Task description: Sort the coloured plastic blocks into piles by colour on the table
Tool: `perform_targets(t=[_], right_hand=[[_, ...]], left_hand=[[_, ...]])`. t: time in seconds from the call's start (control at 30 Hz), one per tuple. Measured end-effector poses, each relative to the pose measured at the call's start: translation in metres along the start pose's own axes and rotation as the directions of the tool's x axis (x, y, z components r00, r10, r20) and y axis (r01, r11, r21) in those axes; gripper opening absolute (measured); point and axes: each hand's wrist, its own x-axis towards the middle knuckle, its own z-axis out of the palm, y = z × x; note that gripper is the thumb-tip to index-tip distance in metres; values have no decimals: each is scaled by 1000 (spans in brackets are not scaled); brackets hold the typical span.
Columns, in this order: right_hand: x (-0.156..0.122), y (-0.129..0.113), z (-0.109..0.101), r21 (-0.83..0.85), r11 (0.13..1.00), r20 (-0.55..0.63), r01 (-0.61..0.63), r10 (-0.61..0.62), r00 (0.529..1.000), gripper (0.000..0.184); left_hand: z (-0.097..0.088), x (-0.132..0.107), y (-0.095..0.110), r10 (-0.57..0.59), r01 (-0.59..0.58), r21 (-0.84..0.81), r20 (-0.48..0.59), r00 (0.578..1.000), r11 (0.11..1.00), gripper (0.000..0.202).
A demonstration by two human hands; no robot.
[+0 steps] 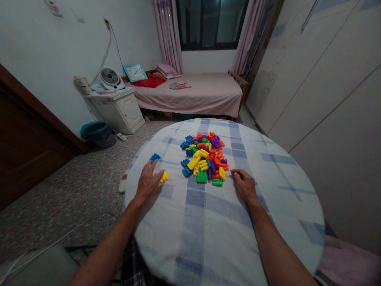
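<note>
My left hand rests at the left of the table with its fingers spread. Its fingertips reach a blue plastic piece, and a yellow plastic piece lies by the thumb side; whether it grips either one is not clear. At the right edge of a mixed pile of ridged plastic building pieces is my right hand. Its fingers are curled together, the index finger pointing at the pile, and nothing shows in them. Blue, yellow, green, purple and orange pieces make up the pile.
A checked white and blue cloth covers the round table. Beyond it stand a bed, a white cabinet with a fan, and a bin. A wardrobe rises along the right side.
</note>
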Motion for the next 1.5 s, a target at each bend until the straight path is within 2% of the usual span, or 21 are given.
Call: perform_targets(t=[0.07, 0.1, 0.23, 0.3, 0.37, 0.53, 0.63, 0.7, 0.8, 0.83, 0.9, 1.03, 1.13, 1.3, 1.43, 1.5], right_hand=[[0, -1, 0, 0, 1000, -5, -11, 11, 1000, 40], [0, -1, 0, 1, 1000, -9, -16, 16, 1000, 40], [1, 2, 0, 6, 1000, -1, -19, 19, 1000, 40], [2, 4, 1, -3, 1000, 5, -11, 11, 1000, 39], [1, 5, 1, -11, 1000, 4, -2, 2, 1000, 39], [0, 3, 0, -5, 1000, -4, 0, 0, 1000, 39], [-1, 1, 0, 2, 1000, 5, -5, 5, 1000, 39], [0, 0, 0, 5, 1000, 7, -6, 6, 1000, 39], [1, 1, 0, 19, 1000, 5, -13, 13, 1000, 39], [1, 2, 0, 24, 1000, 4, -16, 16, 1000, 39], [1, 2, 1, 31, 999, 1, -18, 18, 1000, 39], [0, 2, 0, 27, 1000, -5, -4, 4, 1000, 39], [0, 2, 0, 17, 1000, -5, 7, -7, 1000, 39], [1, 4, 1, 10, 1000, -2, 7, -7, 1000, 38], [1, 3, 1, 18, 1000, -8, 19, -18, 1000, 38], [0, 2, 1, 22, 1000, -13, 17, -16, 1000, 38]], left_hand=[[4, 26, -14, -75, 74, -14, -71, 995, 997, 52], [8, 38, -21, -109, 108, -23, -71, 991, 994, 53], [28, 71, -38, -158, 163, -56, 80, 984, 985, 52], [38, 80, -37, -127, 134, -48, 124, 984, 990, 51], [44, 87, -31, -98, 103, -28, 121, 988, 994, 52], [45, 102, -4, -124, 112, 83, 155, 980, 990, 57], [41, 97, 20, -37, 21, 126, 119, 992, 992, 60], [37, 86, 38, 113, -129, 73, 190, 975, 989, 59], [37, 68, 62, 294, -294, -63, 403, 867, 954, 67], [38, 63, 67, 313, -308, -87, 457, 832, 947, 74], [43, 57, 75, 302, -301, -88, 520, 799, 949, 85], [53, 55, 80, 264, -287, -37, 519, 813, 957, 78], [53, 57, 81, 253, -305, 21, 507, 824, 952, 67], [48, 58, 83, 273, -340, 30, 531, 802, 940, 50], [48, 59, 79, 268, -318, 7, 525, 808, 948, 62], [48, 59, 79, 255, -312, 23, 522, 814, 950, 61]])
